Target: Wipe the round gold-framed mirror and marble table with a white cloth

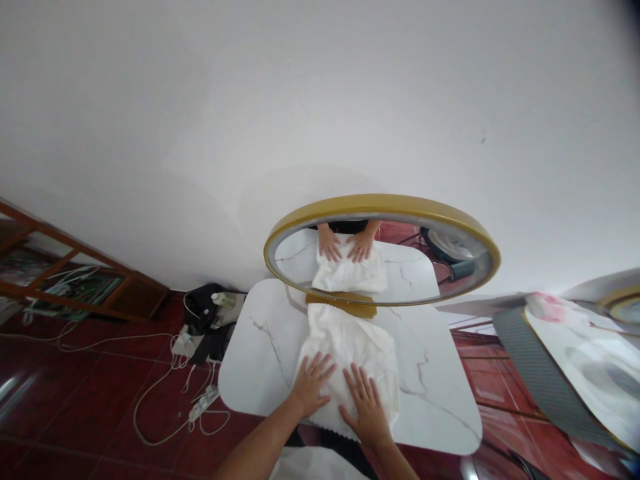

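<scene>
A white cloth with slight wrinkles lies spread on a white marble-patterned table. My left hand rests flat on the cloth's left part, fingers spread. Beside it, my right hand presses flat on the lower middle of the cloth, its fingers also apart. Neither hand grips anything. Just beyond the cloth stands a gold-rimmed oval mirror on a gold base, and both hands and the cloth show in its reflection.
On the left, cables and a power strip lie on the red tiled floor near a black bag. A wooden shelf stands farther left. At right is another white table holding a pink-and-white item.
</scene>
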Tool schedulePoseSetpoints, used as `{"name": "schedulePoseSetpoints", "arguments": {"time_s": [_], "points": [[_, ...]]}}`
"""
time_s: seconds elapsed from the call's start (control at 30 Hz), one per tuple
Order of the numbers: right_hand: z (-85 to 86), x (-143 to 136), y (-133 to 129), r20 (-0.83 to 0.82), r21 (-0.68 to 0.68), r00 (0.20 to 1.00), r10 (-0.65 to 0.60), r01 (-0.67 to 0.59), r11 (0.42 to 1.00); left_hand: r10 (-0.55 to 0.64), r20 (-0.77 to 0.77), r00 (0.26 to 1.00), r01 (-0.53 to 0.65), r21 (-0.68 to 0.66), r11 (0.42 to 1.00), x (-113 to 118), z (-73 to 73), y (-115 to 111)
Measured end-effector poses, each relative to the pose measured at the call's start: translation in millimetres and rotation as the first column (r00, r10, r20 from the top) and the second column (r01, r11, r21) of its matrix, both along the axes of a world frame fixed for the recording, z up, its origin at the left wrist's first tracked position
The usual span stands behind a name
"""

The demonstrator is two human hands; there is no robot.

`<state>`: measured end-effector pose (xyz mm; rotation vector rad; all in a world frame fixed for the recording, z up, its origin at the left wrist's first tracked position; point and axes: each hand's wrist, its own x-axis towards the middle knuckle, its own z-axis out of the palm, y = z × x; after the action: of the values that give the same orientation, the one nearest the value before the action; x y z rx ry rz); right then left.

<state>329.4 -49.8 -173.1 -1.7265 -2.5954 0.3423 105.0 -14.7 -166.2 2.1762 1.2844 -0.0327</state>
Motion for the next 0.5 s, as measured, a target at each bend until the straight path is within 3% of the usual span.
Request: {"name": "schedulePoseSetpoints", "arguments": {"time_s": [0.13, 0.23, 0.37, 0.5], "points": [[0.9, 32.7, -12.0, 0.033, 0.008, 0.999, -0.043, 0.043, 0.999, -0.046, 0.058, 0.997, 0.048, -0.02, 0.999, 36.5, -9.3, -4.5], [0.9, 40.8, -15.3, 0.046, -0.008, 0.998, -0.052, 0.052, 0.999, -0.049, 0.08, 0.996, 0.049, -0.002, 0.999, 45.5, -13.1, -7.8], [-1.4, 25.3, -15.7, 0.034, -0.036, 0.998, -0.058, 0.059, 0.998, -0.067, 0.097, 0.993, 0.065, 0.022, 0.998, 27.9, -12.6, -7.7], [-2.4, -13.3, -10.4, 0.003, -0.067, 1.0, -0.023, 0.023, 0.997, -0.058, 0.058, 0.997, 0.052, 0.106, 0.993, -14.2, -7.2, -9.2]]}}
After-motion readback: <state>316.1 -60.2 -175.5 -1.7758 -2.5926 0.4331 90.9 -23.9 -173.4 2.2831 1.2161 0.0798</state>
